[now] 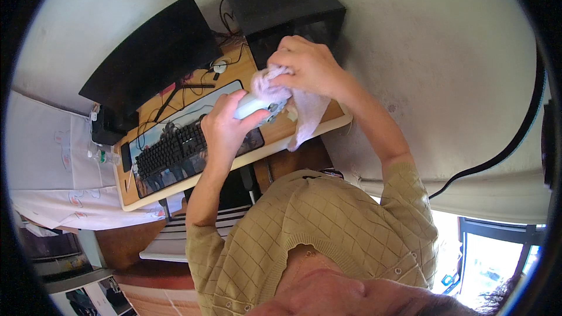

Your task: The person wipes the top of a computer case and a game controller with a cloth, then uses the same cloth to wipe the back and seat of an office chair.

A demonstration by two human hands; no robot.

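A white game controller (251, 106) is gripped in my left hand (226, 123), above the desk's front part. Its thumbsticks and buttons face away to the right. My right hand (307, 66) clutches a pale pink cloth (270, 85), bunched against the controller's far end. The cloth's loose end hangs down over the desk edge. Part of the controller is hidden under the cloth and my left fingers.
Beneath my hands is a wooden desk (281, 129) with a black keyboard (171, 149) on a printed mat (254, 139). Behind stand a curved monitor (153, 52) and a black computer case (281, 0). Cables, a phone (126, 157) and a clear plastic bottle (103, 156) lie leftward.
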